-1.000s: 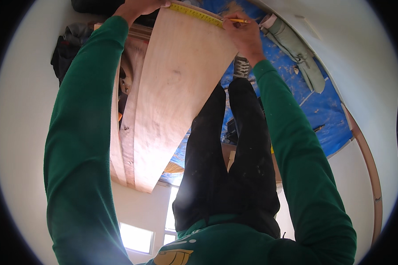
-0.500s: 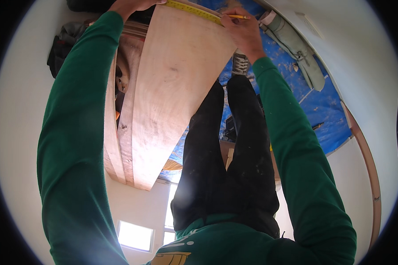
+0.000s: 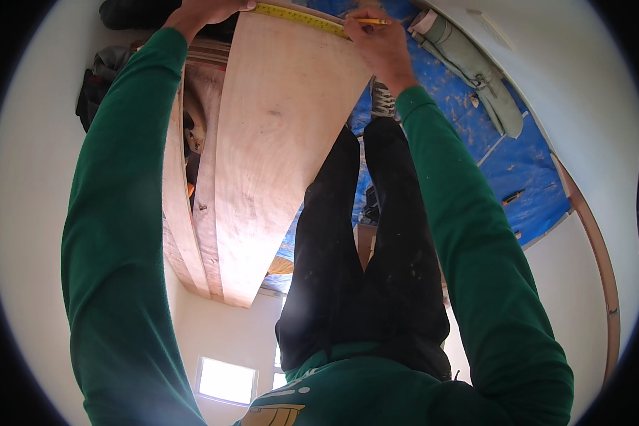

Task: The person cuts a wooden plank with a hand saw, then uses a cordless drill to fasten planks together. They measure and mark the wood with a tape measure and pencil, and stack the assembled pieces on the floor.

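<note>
A wide pale wooden board (image 3: pixel 284 128) slants down the middle of the view. Across its far end lies a yellow tape measure (image 3: pixel 298 18). My left hand (image 3: pixel 209 10) is at the tape's left end, its fingers closed there and partly cut off by the upper edge. At the tape's other end, my right hand (image 3: pixel 380 48) pinches a yellow pencil (image 3: pixel 373 21) that sticks out to the right. The fingertips of this hand are against the tape near the board's right corner.
More boards (image 3: pixel 207 163) lie left of the wide one, with a gap holding dark items. A blue sheet (image 3: pixel 461 106) covers the floor, bearing a rolled grey-green bundle (image 3: pixel 468 67) and a small orange-and-black tool (image 3: pixel 512 197). My shoe (image 3: pixel 383 99) is beside the board.
Both hands, the tape and the board's far end appear slightly further left, as the view shifts a little. The right hand still pinches the pencil at the tape.
</note>
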Available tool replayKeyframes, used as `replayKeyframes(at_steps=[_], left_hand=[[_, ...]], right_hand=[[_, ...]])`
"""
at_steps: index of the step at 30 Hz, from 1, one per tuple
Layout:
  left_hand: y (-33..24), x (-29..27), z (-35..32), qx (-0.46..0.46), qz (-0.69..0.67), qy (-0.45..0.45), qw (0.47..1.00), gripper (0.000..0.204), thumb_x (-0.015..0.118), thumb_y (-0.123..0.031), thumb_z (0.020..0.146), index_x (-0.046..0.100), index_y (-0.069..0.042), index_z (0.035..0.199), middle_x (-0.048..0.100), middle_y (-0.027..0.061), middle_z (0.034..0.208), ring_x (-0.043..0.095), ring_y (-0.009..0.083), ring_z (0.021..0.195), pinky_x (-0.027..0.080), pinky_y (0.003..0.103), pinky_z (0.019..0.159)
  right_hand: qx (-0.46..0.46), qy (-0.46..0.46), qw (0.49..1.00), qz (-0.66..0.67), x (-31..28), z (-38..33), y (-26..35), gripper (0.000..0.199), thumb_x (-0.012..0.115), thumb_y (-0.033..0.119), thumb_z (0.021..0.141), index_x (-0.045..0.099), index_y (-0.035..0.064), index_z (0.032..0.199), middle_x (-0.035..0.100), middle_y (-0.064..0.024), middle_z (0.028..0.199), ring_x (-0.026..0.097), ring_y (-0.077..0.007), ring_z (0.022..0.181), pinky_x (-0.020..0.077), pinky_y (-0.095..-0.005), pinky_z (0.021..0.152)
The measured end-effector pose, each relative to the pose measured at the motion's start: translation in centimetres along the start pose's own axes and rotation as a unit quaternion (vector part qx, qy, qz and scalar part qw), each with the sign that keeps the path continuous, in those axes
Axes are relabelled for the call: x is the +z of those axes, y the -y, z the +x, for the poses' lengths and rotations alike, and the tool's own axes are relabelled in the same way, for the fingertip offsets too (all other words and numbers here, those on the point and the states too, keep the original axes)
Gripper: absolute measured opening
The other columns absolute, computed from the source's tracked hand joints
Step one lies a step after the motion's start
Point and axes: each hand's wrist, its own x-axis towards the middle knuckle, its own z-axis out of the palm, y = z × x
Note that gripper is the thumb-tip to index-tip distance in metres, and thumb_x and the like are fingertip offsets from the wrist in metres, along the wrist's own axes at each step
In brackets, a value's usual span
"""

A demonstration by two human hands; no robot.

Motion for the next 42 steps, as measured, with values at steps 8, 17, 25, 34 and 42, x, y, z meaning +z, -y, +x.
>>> replayKeyframes(at_steps=[8,17,25,34,42], left_hand=[[-0.1,-0.4,-0.4,-0.010,-0.026,0.007,1.000,0.046,0.071,-0.052,0.097,0.083,-0.011,0.114,0.079,0.0168,0.112,0.074,0.0387,0.110,0.057,0.050,0.092],[0.1,0.0,0.1,-0.019,-0.020,0.008,1.000,0.047,0.072,-0.052,0.096,0.083,-0.011,0.115,0.079,0.0170,0.112,0.074,0.0388,0.108,0.057,0.050,0.091],[-0.1,-0.1,-0.4,0.003,-0.021,0.002,1.000,0.046,0.072,-0.052,0.096,0.083,-0.012,0.117,0.080,0.0159,0.112,0.074,0.0382,0.109,0.058,0.050,0.093],[-4.5,3.9,-9.0,-0.013,-0.058,-0.101,0.993,0.039,0.066,-0.053,0.099,0.080,-0.018,0.108,0.074,0.0047,0.117,0.068,0.0304,0.115,0.059,0.050,0.094],[-15.8,13.9,-38.4,-0.233,-0.425,-0.099,0.869,0.035,0.072,-0.047,0.095,0.081,-0.013,0.094,0.072,0.0127,0.102,0.068,0.0353,0.105,0.057,0.054,0.084]], right_hand=[[-0.020,0.001,1.000,-0.020,-0.1,-0.2,0.1,0.024,0.074,0.028,0.095,0.077,0.0071,0.106,0.074,-0.0069,0.085,0.067,-0.0143,0.075,0.0554,-0.0323,0.071],[-0.059,0.011,0.998,-0.036,-0.4,0.0,0.8,0.015,0.070,0.018,0.099,0.073,0.0033,0.097,0.069,-0.0048,0.081,0.062,-0.0118,0.078,0.0517,-0.0325,0.070],[-0.024,-0.026,0.998,-0.057,0.3,0.2,0.5,0.016,0.068,0.017,0.099,0.072,0.0019,0.101,0.073,-0.0108,0.085,0.069,-0.0199,0.079,0.0546,-0.0358,0.072],[0.011,-0.066,0.990,0.126,-8.5,-5.2,2.6,0.022,0.075,0.015,0.099,0.070,-0.0034,0.110,0.075,-0.0089,0.103,0.071,-0.0169,0.091,0.0584,-0.0293,0.087],[0.109,0.023,0.989,-0.093,-20.6,-21.3,6.2,0.020,0.063,0.015,0.106,0.061,0.0058,0.088,0.060,-0.0004,0.081,0.050,-0.0078,0.072,0.0411,-0.0271,0.062]])
